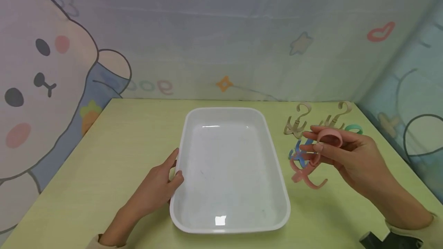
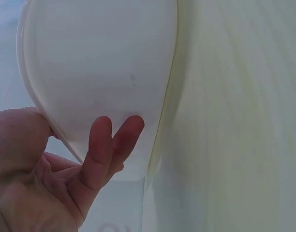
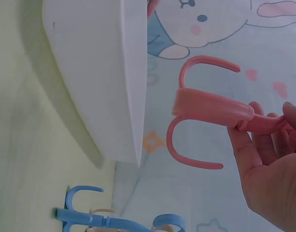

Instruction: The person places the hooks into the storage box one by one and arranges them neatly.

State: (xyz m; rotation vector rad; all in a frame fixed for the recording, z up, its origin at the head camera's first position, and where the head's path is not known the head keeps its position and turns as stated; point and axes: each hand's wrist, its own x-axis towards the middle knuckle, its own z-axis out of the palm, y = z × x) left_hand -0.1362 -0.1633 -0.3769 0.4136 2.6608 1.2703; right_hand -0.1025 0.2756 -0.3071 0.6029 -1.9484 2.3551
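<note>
My left hand (image 1: 152, 190) grips the left side of a white rectangular tray (image 1: 228, 168), thumb over the rim. In the left wrist view, two fingertips (image 2: 100, 140) of it press the tray's outer wall (image 2: 104, 63). On the right, my right hand (image 1: 361, 160) holds a pink multi-prong hanging hook (image 1: 303, 175) by its curved top, prongs pointing toward the tray. The right wrist view shows the pink hook (image 3: 211, 106) raised above the table, its stem pinched between thumb and fingers. A blue hook (image 1: 297, 156) lies just behind it, partly covered by it.
Two beige hooks (image 1: 295, 128) lie at the table's back right, one partly behind my right hand. A green curved piece (image 1: 354, 128) shows past my knuckles. A printed cloth backdrop (image 1: 207, 41) rises behind the light green table (image 1: 138, 133).
</note>
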